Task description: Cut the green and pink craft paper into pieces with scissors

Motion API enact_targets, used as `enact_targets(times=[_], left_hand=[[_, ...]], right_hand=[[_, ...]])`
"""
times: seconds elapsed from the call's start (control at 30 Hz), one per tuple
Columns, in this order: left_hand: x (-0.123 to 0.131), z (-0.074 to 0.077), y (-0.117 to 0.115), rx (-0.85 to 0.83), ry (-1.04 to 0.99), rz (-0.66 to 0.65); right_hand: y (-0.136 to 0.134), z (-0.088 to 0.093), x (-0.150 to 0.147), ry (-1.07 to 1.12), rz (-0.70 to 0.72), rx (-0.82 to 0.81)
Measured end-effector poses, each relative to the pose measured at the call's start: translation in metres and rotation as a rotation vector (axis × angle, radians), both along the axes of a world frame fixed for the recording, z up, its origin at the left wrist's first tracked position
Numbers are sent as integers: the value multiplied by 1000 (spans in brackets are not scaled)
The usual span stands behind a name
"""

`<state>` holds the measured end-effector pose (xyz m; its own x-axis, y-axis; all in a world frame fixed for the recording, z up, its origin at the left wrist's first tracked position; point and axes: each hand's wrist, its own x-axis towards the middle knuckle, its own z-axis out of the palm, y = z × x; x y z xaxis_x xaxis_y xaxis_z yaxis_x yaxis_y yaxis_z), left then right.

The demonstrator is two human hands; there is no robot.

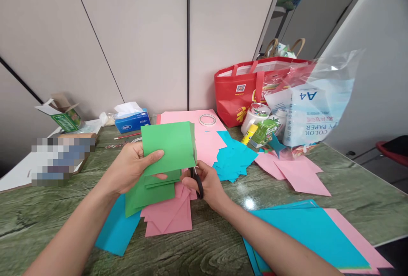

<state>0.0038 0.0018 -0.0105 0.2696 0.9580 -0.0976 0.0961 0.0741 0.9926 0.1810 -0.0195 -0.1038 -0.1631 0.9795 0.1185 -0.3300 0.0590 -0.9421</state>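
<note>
My left hand [130, 167] pinches a folded green paper [168, 146] by its left edge and holds it upright above the table. My right hand [207, 182] grips black-handled scissors [197, 180], whose blades run up along the paper's right edge. Under my hands lie more green sheets [148, 193], pink cut pieces [172, 216] and a blue sheet [116, 231].
Blue cut pieces [234, 159] and pink sheets [299, 174] lie on the green wood-grain table [350, 195]. A blue and pink stack [312, 233] sits near right. Further back stand a red bag [242, 93], an A4 colour paper pack [315, 110], a tape roll [207, 119], a tissue box [132, 120] and a glue stick [249, 134].
</note>
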Motion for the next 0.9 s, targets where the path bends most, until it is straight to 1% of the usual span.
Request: enact_targets(times=[0.1,0.23,0.43,0.57,0.9], left_hand=[[-1,-1,1,-19,-14,-30],[-2,-2,3,-40,-26,-18],[-2,-3,3,-35,-31,-34],[-2,-3,3,-40,-26,-26],[-3,-3,4,-50,-14,-38]], right_hand=[[1,2,1,29,25,12],[0,1,1,59,59,9],[-1,2,0,54,37,-13],[-2,4,0,4,28,-12],[-1,-3,1,-13,53,-27]])
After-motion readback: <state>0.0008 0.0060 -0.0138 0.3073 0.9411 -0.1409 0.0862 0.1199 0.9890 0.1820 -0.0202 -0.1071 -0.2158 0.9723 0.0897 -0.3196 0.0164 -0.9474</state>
